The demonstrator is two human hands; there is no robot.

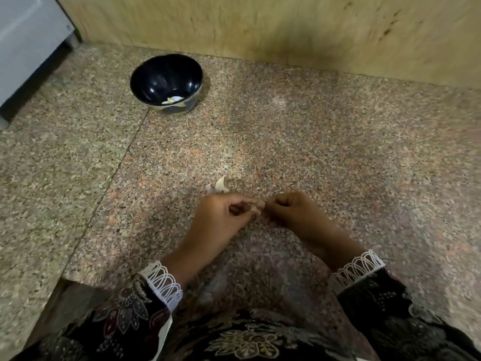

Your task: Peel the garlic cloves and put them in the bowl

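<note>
Both hands (260,212) pinch one garlic clove (257,205) (blurred).

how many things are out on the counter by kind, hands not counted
bowl, black: 1
garlic clove pinched between the left hand and right hand: 1
piece of garlic skin on the counter: 1
total: 3; the pale bits in the bowl are too blurred to count
</note>
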